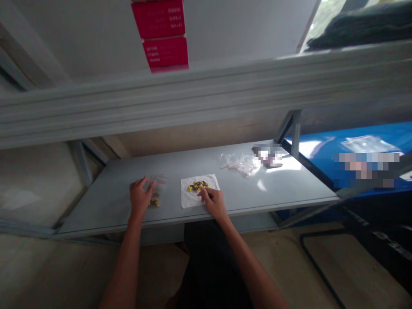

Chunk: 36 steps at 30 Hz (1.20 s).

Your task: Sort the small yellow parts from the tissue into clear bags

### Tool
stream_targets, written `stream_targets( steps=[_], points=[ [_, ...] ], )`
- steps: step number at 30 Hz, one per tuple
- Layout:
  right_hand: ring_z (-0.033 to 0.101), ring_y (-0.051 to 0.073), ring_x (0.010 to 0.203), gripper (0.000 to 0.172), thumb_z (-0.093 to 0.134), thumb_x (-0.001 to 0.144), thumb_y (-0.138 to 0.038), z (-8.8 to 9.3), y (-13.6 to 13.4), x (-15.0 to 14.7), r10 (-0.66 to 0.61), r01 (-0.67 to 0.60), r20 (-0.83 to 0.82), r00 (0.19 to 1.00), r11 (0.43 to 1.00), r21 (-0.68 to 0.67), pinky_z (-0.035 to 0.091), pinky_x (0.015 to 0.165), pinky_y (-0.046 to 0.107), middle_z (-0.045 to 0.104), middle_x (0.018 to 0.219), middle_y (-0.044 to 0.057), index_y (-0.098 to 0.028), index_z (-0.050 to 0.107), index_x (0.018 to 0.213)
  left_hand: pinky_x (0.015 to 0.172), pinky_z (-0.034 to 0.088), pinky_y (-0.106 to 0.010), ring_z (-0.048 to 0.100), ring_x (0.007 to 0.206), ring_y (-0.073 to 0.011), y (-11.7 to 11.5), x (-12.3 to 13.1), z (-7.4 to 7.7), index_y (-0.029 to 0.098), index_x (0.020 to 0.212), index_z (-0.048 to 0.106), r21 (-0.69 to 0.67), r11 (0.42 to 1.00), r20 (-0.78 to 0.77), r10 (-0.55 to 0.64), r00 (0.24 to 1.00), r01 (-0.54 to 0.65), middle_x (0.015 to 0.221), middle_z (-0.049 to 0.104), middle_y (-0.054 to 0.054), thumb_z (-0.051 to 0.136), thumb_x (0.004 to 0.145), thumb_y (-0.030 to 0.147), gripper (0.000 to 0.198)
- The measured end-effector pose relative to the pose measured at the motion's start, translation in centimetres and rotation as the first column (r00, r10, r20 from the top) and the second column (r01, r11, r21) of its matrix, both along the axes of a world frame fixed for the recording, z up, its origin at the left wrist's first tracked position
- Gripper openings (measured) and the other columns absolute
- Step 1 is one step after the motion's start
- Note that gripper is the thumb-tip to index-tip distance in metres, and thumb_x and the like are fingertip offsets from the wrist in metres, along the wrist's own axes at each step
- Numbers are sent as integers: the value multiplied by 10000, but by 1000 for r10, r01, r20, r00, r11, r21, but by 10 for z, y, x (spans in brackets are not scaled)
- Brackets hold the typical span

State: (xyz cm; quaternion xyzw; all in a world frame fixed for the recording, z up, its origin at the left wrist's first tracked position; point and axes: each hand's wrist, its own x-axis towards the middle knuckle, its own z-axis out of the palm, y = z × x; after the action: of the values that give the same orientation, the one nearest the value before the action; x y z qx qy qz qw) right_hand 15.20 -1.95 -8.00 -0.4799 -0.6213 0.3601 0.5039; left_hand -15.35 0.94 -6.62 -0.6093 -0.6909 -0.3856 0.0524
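My left hand [140,198] is closed at the left edge of a small clear plastic bag [158,187] on the grey table, thumb and fingers pinching its upper part. Several yellow-brown pieces [155,202] lie at the bag's lower end. A white square cloth or sheet [188,201] lies flat to the right of the bag. On it is a loose pile of small yellow and dark pieces [198,186], perhaps capsules. My right hand [213,201] rests over the sheet's right side, fingers curled together at the pile's edge. Whatever is between those fingertips is too small to make out.
More clear plastic bags [240,164] lie at the table's back right, beside a blurred-out item [268,154]. A grey shelf beam [206,94] crosses above the table [112,193], with red boxes [165,36] on the shelf. A blue surface [318,161] adjoins at right.
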Motion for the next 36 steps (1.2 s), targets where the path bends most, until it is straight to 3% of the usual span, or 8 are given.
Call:
stream_targets(
  steps=[3, 7, 12, 16, 19, 24, 31, 36],
  points=[
    [439, 110, 463, 580, 457, 963, -575, 0, 0, 0, -9, 9, -12, 1000, 1000, -3, 290, 481, 230, 554, 509, 10, -143, 728, 686, 1042, 437, -506, 570, 1196, -348, -4, 15, 0, 106, 1269, 661, 60, 997, -182, 63, 981, -52, 1209, 672, -203, 501, 933, 466, 517],
    [455, 111, 468, 563, 466, 966, -555, -1, -2, -1, -40, 41, -26, 999, 999, 10, 303, 487, 228, 555, 511, 7, -141, 729, 689, 1166, 324, -489, 399, 1425, -332, -15, 44, -11, 108, 1389, 570, -117, 978, -372, -204, 906, 172, 1459, 541, -186, 419, 985, 425, 535],
    [496, 131, 528, 524, 421, 1011, -457, 2, 4, 7, -187, 176, 114, 976, 980, 97, 361, 559, 244, 603, 567, 24, -155, 720, 706, 1192, 257, -554, 300, 1488, -366, -13, 49, -35, 39, 1449, 489, -262, 961, -428, -199, 882, 90, 1554, 416, -219, 352, 998, 433, 615],
    [567, 244, 957, 286, 479, 945, -204, 7, 47, 36, -471, 329, 394, 789, 866, 377, 418, 863, 334, 734, 990, 110, -164, 734, 1069, 1208, 227, -551, 296, 1492, -360, -6, 44, -44, 33, 1451, 486, -269, 962, -423, -165, 891, 50, 1555, 410, -222, 327, 1003, 439, 625],
    [494, 306, 1147, 539, 474, 839, -43, 6, 91, 66, -470, 246, 594, 653, 873, 420, 368, 958, 412, 689, 1228, 150, -140, 603, 1353, 1209, 214, -558, 287, 1498, -351, -6, 46, -43, 32, 1480, 439, -219, 974, -376, -132, 917, 51, 1554, 403, -239, 326, 1005, 449, 642],
    [476, 346, 1174, 439, 473, 887, -60, -5, 129, 100, -328, 101, 766, 553, 939, 329, 361, 932, 438, 752, 946, 176, -110, 657, 1282, 1208, 93, -630, 123, 1541, -362, -14, 58, -32, 50, 1554, 286, -119, 991, -305, -103, 947, 69, 1624, 243, -242, 376, 996, 469, 704],
    [587, 260, 1026, 279, 483, 989, -225, 23, 98, 88, -330, 96, 520, 788, 900, 425, 429, 929, 389, 747, 1008, 119, -178, 751, 1052, 1212, 104, -626, 141, 1539, -351, -26, 65, -8, 121, 1461, 450, 54, 992, -195, -98, 976, 111, 1594, 349, -205, 499, 967, 418, 578],
    [658, 167, 790, 234, 574, 954, -335, 50, 52, 31, 166, -253, 310, 936, 930, 268, 485, 712, 263, 765, 968, 59, -217, 773, 991, 1152, 340, -507, 454, 1363, -299, -31, 93, 3, 198, 1207, 636, 195, 929, 3, -321, 947, 315, 1348, 595, -138, 622, 913, 434, 378]
  ],
)
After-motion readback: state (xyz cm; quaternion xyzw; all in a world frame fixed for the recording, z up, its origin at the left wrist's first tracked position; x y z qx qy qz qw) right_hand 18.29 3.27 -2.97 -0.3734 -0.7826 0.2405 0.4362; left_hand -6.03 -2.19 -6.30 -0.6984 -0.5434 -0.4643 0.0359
